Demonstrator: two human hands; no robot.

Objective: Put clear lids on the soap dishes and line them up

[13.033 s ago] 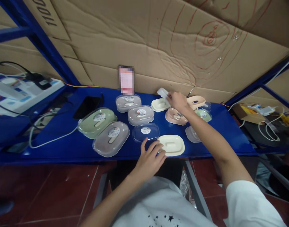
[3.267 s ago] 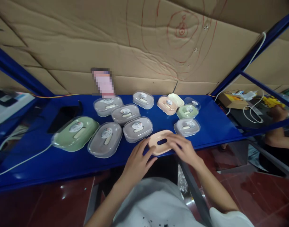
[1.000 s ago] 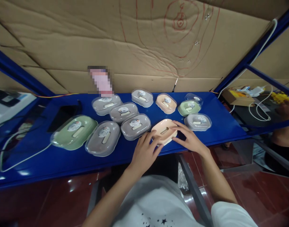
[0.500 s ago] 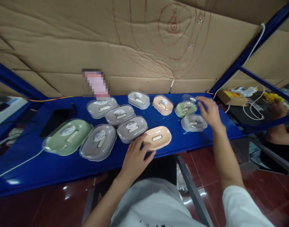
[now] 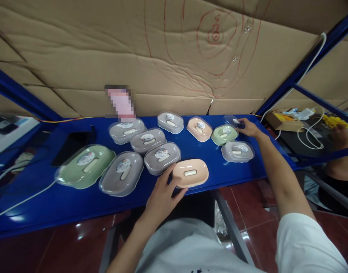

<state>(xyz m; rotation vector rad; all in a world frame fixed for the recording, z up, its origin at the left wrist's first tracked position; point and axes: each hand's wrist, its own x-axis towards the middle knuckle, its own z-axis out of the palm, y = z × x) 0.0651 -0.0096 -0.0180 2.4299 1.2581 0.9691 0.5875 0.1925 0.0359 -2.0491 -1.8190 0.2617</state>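
Observation:
A peach oval soap dish (image 5: 201,171) without a lid is at the table's front edge, a pale oblong piece at its centre. My left hand (image 5: 162,195) grips its left end, thumb on the near side and fingers on the far side. At the back right, my right hand (image 5: 250,128) has its fingers closed on the edge of a clear lid (image 5: 229,120) with a round sticker. Just in front of that lid are a green lidded soap dish (image 5: 219,138) and a grey one (image 5: 233,156).
Several grey lidded soap dishes (image 5: 121,178) and a larger-looking green one (image 5: 79,174) cover the left of the blue table (image 5: 191,149). A lidded peach dish (image 5: 202,134) lies further back. A phone (image 5: 121,104) leans on the cardboard wall. A co-worker's hand (image 5: 343,136) shows at right.
My right hand has reached the clear lid and closed its fingers on its edge. My left hand has closed more firmly on the peach dish, which now sits slightly tilted. The view has shifted a little.

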